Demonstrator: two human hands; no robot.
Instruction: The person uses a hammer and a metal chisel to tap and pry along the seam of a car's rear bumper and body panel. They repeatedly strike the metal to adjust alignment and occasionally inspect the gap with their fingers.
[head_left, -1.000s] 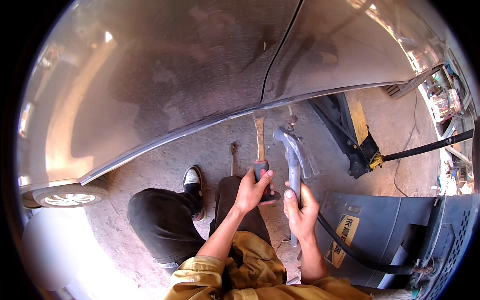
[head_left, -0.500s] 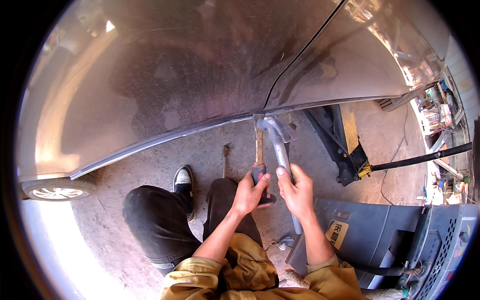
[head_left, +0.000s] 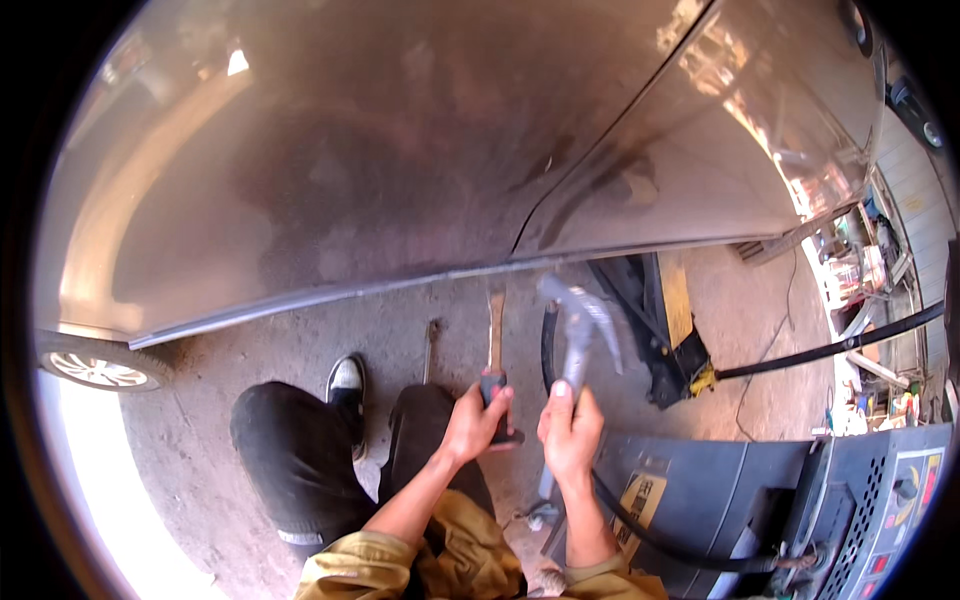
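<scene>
My left hand (head_left: 470,428) is closed round the grey and red handle of a chisel (head_left: 496,330) with a worn, rust-brown flat blade. The blade points away from me, its tip just short of the lower edge (head_left: 400,283) of a brown car's side. Beside it on the right, my right hand (head_left: 572,428) grips a metal claw hammer (head_left: 578,330) by the shaft, thumb along the top. The hammer head is slightly blurred and hangs clear of both chisel and car. The car's side panel (head_left: 380,150) fills the far part of the view.
A black and yellow jack (head_left: 670,330) stands under the car, its long bar (head_left: 830,345) reaching right. A dark machine (head_left: 720,490) with a cable is close on my right. A rod-like tool (head_left: 430,350) lies near my knee. A car wheel (head_left: 105,368) is at left.
The chisel's tip has come away from the car's lower edge. The hammer head has drawn back toward me and apart from the chisel. The view has shifted slightly.
</scene>
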